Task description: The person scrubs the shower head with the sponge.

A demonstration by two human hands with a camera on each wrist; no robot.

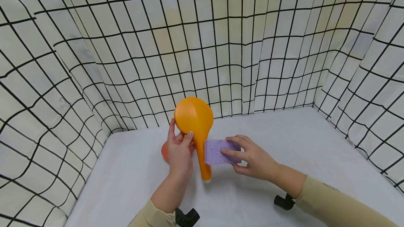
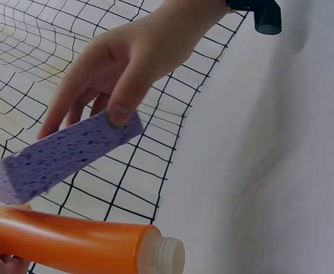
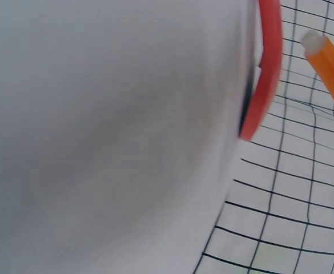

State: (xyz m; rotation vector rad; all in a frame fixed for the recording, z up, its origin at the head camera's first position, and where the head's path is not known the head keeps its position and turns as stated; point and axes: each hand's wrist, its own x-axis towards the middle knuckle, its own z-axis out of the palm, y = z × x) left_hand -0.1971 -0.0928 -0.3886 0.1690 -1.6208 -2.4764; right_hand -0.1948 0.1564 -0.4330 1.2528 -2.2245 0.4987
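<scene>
My left hand (image 1: 180, 153) holds an orange shower head (image 1: 193, 115) where its round head meets the handle, thumb in front. Its handle points down and ends in a pale threaded neck (image 2: 171, 256). In my right hand (image 1: 254, 157) is a purple sponge (image 1: 217, 151), pinched between thumb and fingers. The sponge's left end is right at the handle in the head view; from the left wrist it shows as a thick pitted block (image 2: 69, 154) just above the handle. A red round thing (image 1: 165, 151) lies behind my left hand, partly hidden by it.
Black wire grid (image 1: 221, 55) with pale sheeting behind it walls in the back and both sides. A white table surface (image 1: 252, 199) lies under the hands. Black wrist mounts (image 1: 284, 201) hang beneath both forearms. A red curved edge (image 3: 269, 74) shows in the right wrist view.
</scene>
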